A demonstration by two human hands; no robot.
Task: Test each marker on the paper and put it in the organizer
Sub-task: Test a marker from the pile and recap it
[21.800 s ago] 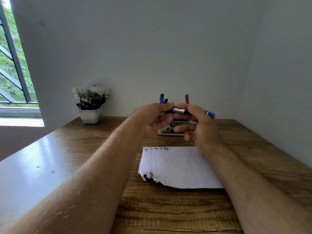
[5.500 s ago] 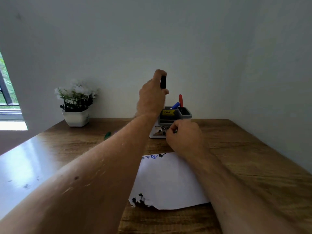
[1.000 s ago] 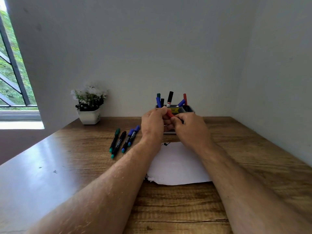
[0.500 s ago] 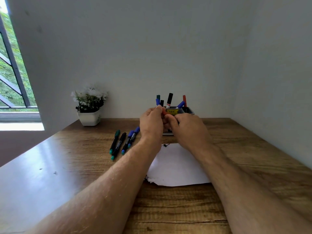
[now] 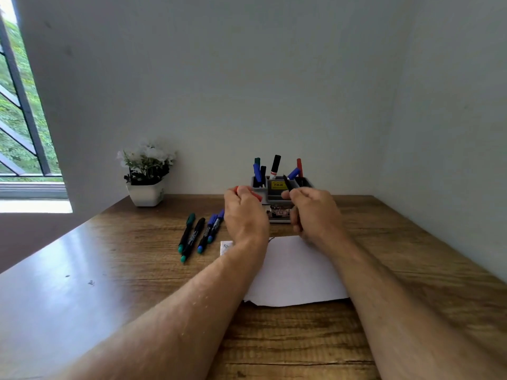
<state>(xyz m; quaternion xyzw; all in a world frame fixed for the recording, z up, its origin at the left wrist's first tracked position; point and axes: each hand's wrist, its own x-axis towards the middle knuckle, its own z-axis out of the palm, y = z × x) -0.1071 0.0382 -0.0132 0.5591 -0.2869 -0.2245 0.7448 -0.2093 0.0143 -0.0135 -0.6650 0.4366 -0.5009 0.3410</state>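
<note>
My left hand (image 5: pixel 244 215) is closed around a red cap (image 5: pixel 257 196), whose ends stick out of my fist. My right hand (image 5: pixel 315 215) grips an uncapped marker (image 5: pixel 288 183), its dark tip pointing up and left. Both hands hover above the far edge of the white paper (image 5: pixel 296 272), which has small scribbles at its top left. Behind the hands stands the grey organizer (image 5: pixel 277 197) with several markers upright in it. Several capped markers (image 5: pixel 200 233) lie on the table left of the paper.
A white pot with white flowers (image 5: pixel 146 174) stands at the back left by the wall. The wooden table (image 5: pixel 137 283) runs to walls at the back and right. A window (image 5: pixel 19 111) is at the far left.
My hands were pressed together on a red marker half a second ago. Now they have pulled apart: the cap is in my left hand, the marker body in my right.
</note>
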